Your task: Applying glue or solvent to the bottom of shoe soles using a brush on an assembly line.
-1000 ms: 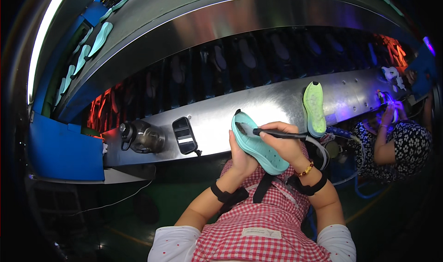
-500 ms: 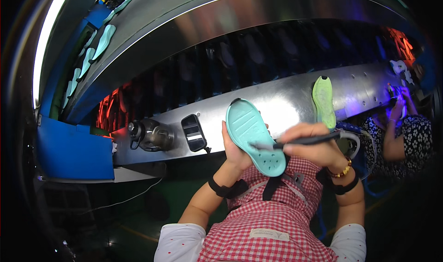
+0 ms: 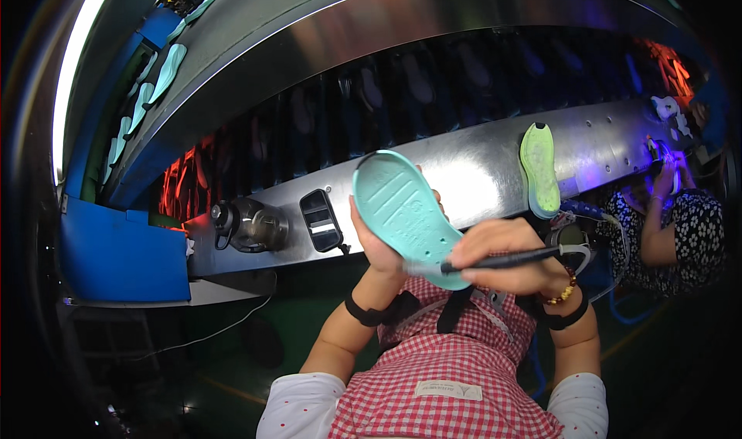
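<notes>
My left hand (image 3: 376, 243) is wrapped round a light teal shoe sole (image 3: 399, 202) from its left side and underneath, holding it tilted in front of my apron. Ridges cross its upper part, and small holes dot the lower end. In my right hand (image 3: 510, 257) is a brush (image 3: 502, 260) with a dark handle and a tube at its rear end. Its pale bristles, blurred by motion, lie over the lower left edge of the sole. Whether they touch the surface I cannot tell. My right fingers hide part of the sole's lower right side.
A lime green sole (image 3: 539, 170) lies on the metal bench (image 3: 464, 178). Left of it stand a black tray (image 3: 321, 221) and a dark, see-through jug (image 3: 257, 224). More teal soles (image 3: 168, 76) line the curved conveyor at upper left. At far right, a co-worker's hands (image 3: 669, 175) work under violet light.
The sole has shifted left and turned slightly in my left hand. My right hand has brought the brush down and left, from the sole's middle to its lower left edge.
</notes>
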Demonstrator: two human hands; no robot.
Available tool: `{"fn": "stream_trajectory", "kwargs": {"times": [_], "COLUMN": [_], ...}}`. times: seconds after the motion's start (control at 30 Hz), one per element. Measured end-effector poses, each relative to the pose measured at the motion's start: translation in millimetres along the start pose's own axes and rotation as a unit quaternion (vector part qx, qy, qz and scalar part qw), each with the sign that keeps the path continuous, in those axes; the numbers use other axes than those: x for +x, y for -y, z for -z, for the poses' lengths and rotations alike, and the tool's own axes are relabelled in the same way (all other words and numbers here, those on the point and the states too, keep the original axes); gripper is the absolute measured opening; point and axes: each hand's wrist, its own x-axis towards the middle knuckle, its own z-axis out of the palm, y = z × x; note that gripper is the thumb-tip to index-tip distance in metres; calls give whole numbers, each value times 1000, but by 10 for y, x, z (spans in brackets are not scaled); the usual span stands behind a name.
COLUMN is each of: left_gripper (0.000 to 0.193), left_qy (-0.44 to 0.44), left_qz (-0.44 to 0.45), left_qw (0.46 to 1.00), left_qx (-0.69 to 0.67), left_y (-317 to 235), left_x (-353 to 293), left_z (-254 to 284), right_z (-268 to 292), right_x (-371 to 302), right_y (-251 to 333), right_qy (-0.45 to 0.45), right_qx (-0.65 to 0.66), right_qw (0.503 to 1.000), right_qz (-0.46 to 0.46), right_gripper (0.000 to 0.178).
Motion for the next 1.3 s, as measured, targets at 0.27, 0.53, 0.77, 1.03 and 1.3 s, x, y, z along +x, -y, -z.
{"fn": "stream_trajectory", "kwargs": {"times": [0.27, 0.53, 0.77, 1.03, 1.3], "left_gripper": [88, 88, 89, 88, 65], "left_qy": [6, 1, -8, 59, 35], "left_qz": [-143, -164, -157, -117, 9], "left_qw": [989, 986, 986, 989, 999], "left_qx": [23, 30, 59, 67, -27], "left_y": [-76, -166, -219, -278, 79], "left_x": [29, 42, 54, 0, -154], "left_z": [2, -115, -164, -199, -50], "right_z": [11, 37, 66, -14, -218], "right_x": [-65, -113, -172, -236, -203], "right_y": [-14, -47, -154, -207, -31], "right_qy": [-61, -79, -128, -89, -160], "right_qx": [1, -9, 97, 213, 201], "right_qw": [998, 997, 983, 969, 955], "right_qz": [-21, -6, -85, -84, -152], "right_gripper": [19, 21, 21, 20, 19]}}
